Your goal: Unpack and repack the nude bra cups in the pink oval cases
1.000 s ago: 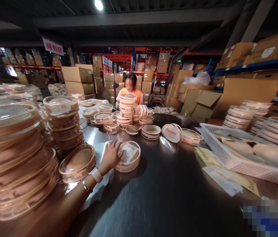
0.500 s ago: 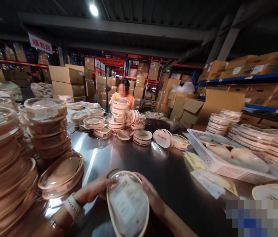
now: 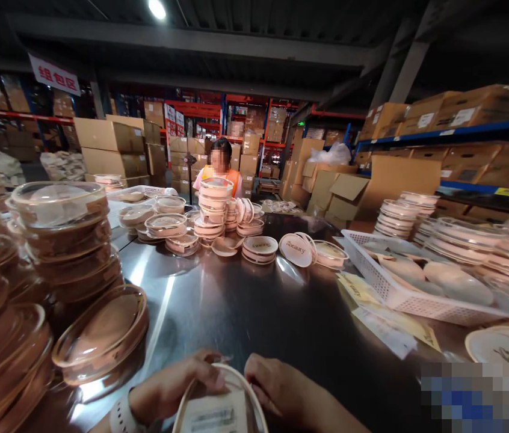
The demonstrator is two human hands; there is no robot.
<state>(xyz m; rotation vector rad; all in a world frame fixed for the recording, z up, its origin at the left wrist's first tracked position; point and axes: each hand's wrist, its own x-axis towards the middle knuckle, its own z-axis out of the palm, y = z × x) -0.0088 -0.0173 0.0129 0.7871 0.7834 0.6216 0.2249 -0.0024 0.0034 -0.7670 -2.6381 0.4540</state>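
Note:
At the bottom of the view I hold a rounded clear cosmetic pouch (image 3: 218, 385) with a pale rim, cut off by the lower edge. A white printed packet (image 3: 213, 415) shows inside it. My left hand (image 3: 186, 379), with a white strap at the wrist, grips the pouch's upper left, thumb over the rim. My right hand (image 3: 277, 385) is closed at the upper right rim, its fingertips pinched together; whether a zipper pull sits between them is hidden. To the left, a similar clear-topped pouch (image 3: 103, 334) lies on the dark shiny table (image 3: 218, 307).
Tall pouch stacks (image 3: 65, 240) rise at the left. Several pouches, some lettered "beauty" (image 3: 297, 249), cross the table's far side. A white perforated basket (image 3: 399, 294) holds pale pieces on the right, beside paper sheets (image 3: 385, 328). A person in an orange vest (image 3: 231, 179) is opposite.
The held pouch and both hands have moved lower in view. My right hand has gone from resting along the pouch's side to fingers closed at its upper rim. The view has shifted slightly.

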